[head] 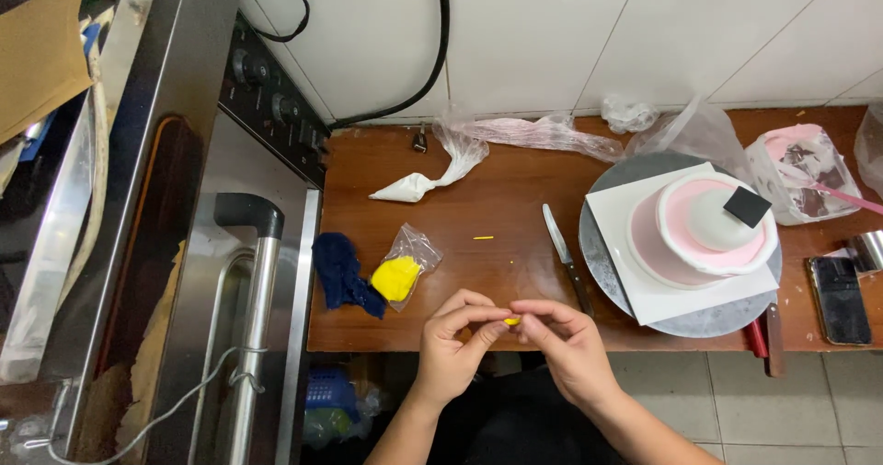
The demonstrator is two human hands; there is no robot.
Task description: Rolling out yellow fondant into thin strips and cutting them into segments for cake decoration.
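My left hand (455,341) and my right hand (563,341) meet over the front edge of a brown wooden table (501,194). Between their fingertips they pinch a tiny yellow piece of fondant (511,321). A clear plastic bag with a yellow lump (397,277) lies to the left of my hands. A thin yellow sliver (483,238) rests on the table above them. A knife (566,255) lies just to the right. Further right, a pink and white cake (708,235) stands on a white board atop a grey turntable (607,267).
A dark blue cloth (345,272) lies at the table's left end beside a steel oven (230,272). A white piping bag (425,182) and crumpled plastic (543,134) lie near the tiled wall. A container of pink scraps (802,171) and a phone (839,299) are at right.
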